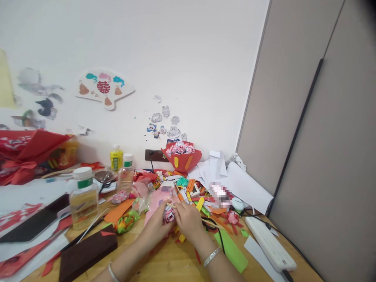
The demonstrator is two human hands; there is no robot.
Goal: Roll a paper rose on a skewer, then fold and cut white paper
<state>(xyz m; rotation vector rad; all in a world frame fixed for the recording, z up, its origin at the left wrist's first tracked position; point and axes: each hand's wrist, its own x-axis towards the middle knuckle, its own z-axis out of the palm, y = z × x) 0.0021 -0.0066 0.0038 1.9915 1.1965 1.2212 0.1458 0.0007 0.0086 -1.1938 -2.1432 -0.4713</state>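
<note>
A pink-and-white paper flower (169, 214) sits between my hands, low in the middle of the view. My left hand (158, 220) is closed around its left side. Just above the flower, my right hand (188, 220) pinches a thin wooden stick (170, 205) whose tip points left. The rest of the stick is hidden by my fingers. Pink paper (157, 199) lies on the table beyond my hands. An orange-and-green paper flower (127, 222) rests to the left of my left hand.
A red-wrapped paper bouquet (182, 161) stands against the wall. To the left are clear jars with white lids (84, 201) and a dark brown box (88, 254). At right lie a white power strip (270, 243), green paper (232, 250) and white paper rolls (249, 188). Paper scraps cover the back.
</note>
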